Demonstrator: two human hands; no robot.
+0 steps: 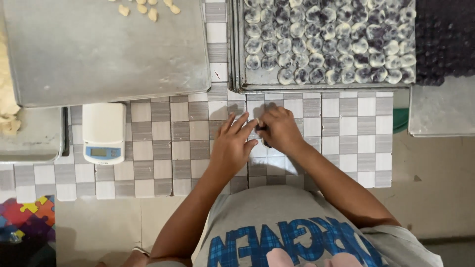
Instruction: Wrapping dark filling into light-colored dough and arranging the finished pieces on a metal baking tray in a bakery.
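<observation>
A small piece of pale dough wrapped round a dark filling (259, 127) sits between the two hands, just below the near rim of the filled metal tray (237, 59) and over the checked tile mat (346, 128). The right hand (279, 131) is curled shut over the piece, fingertips pinching it, while the left hand (231, 146) lies flatter, its fingers (237, 123) spread and pressing against the piece from the side; how much dough shows between them is hard to tell. To do this well, I judge the dough edge should be drawn evenly over the dark filling and the seam pinched firmly, with the left fingers steadying and turning the piece so no filling shows through. On the tray, rows of sealed balls (321, 44), pale with purple showing through, fill most of the surface. Right of the tray lies a dark heap of purple filling balls (443, 39). Left of the tray is a larger, mostly bare metal sheet (99, 54) with a few pale dough bits (148, 9) at its far edge, and below that sheet stands a small white kitchen scale (103, 132).
</observation>
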